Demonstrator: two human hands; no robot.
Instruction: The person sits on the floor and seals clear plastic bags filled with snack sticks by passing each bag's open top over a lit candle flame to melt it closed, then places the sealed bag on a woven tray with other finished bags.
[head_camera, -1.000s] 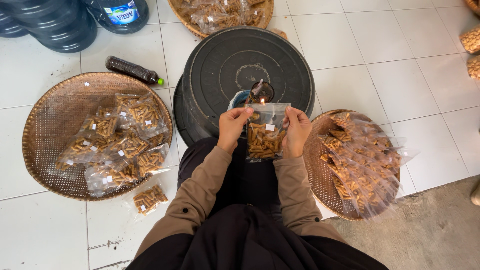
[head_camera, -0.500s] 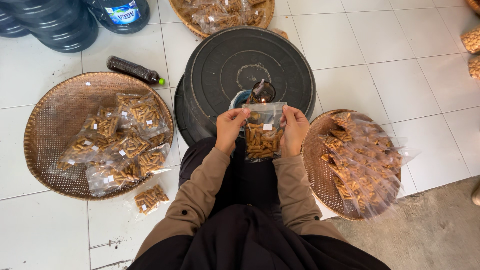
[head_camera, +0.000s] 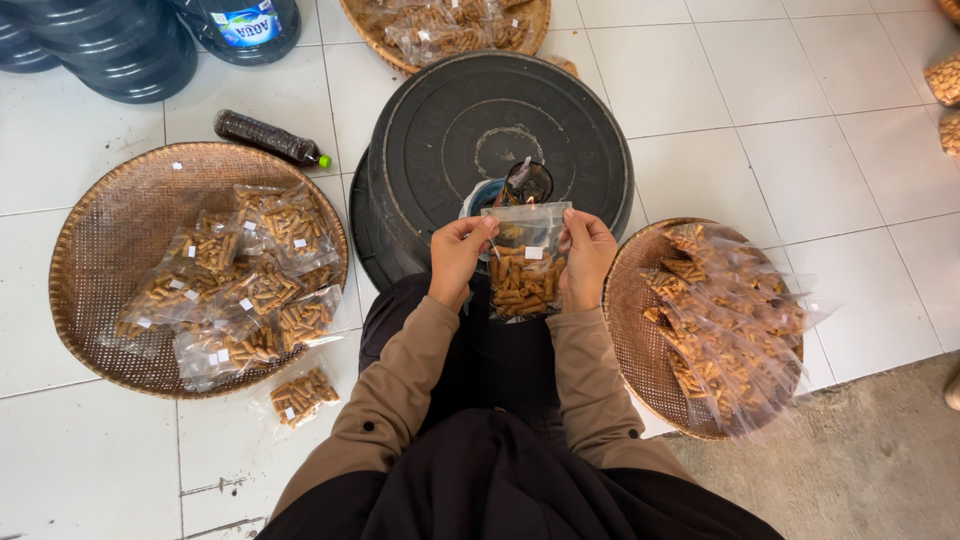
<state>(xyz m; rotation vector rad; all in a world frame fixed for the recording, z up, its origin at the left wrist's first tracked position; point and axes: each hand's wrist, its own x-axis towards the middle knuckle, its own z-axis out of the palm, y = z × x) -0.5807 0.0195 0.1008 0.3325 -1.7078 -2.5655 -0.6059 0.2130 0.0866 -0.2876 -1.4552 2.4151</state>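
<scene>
Left hand (head_camera: 458, 255) pinches top-left corner of clear snack bag (head_camera: 524, 262) | right hand (head_camera: 587, 255) pinches top-right corner | bag held upright over lap, just before upturned black tub (head_camera: 500, 140) | small dark item (head_camera: 527, 182) behind bag partly hidden, unclear | right woven tray (head_camera: 632, 300) overlapped by sleeve | left woven tray (head_camera: 110, 250) well apart | bare tiles (head_camera: 780, 150) beyond.

Snack bag (head_camera: 524, 262) btwn baskets (head_camera: 110, 260)

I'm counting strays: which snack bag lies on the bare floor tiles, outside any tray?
The small snack bag just below the left woven tray; the others sit in trays or in hands.
</scene>
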